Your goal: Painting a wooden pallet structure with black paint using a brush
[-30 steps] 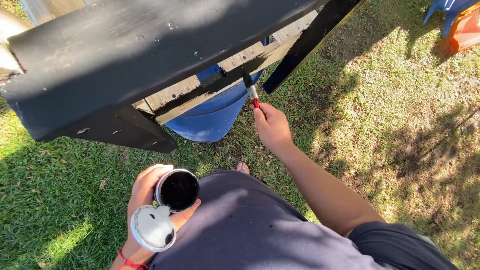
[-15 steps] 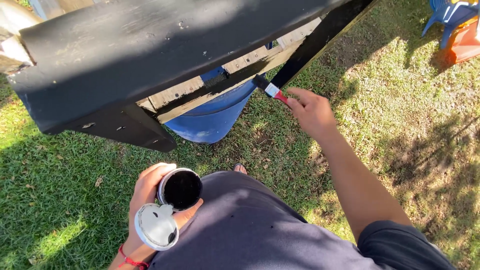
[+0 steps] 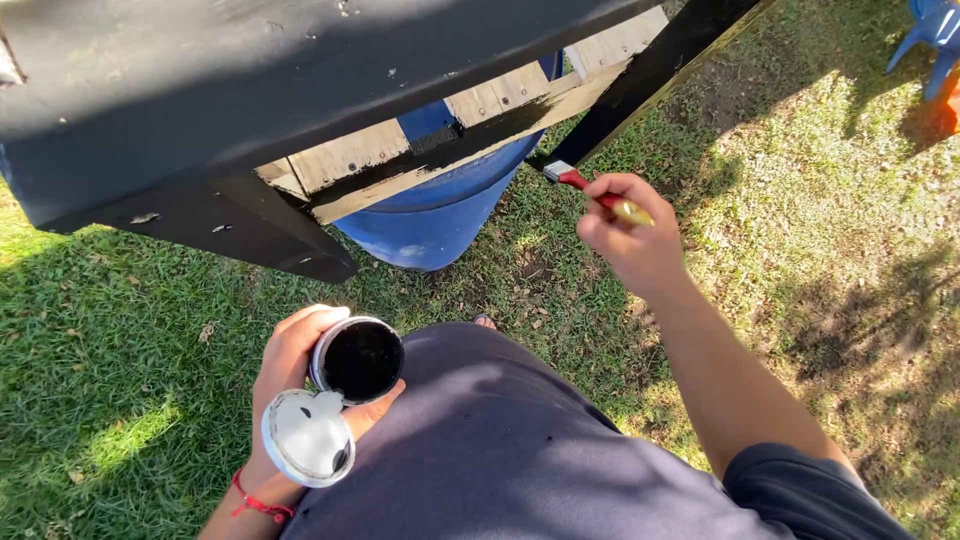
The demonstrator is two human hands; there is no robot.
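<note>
My left hand (image 3: 290, 370) holds a small round can of black paint (image 3: 358, 358) with its white lid (image 3: 307, 437) tucked underneath, close to my body. A paintbrush with a red handle (image 3: 575, 180) is gripped in my right hand (image 3: 632, 235), its bristles touching the black slanted leg (image 3: 650, 75) of a wooden structure. That structure has a black-painted top board (image 3: 250, 90) and a bare wooden crossbar (image 3: 450, 150) partly smeared with black.
A blue barrel (image 3: 440, 210) stands on the grass behind the crossbar. Sunlit and shaded grass (image 3: 820, 250) surrounds me. Blue and orange objects (image 3: 935, 50) sit at the far right corner. My dark shirt fills the lower middle.
My right hand has moved the brush rightward and down along the crossbar to the slanted black leg. The left hand with the paint can has stayed in place.
</note>
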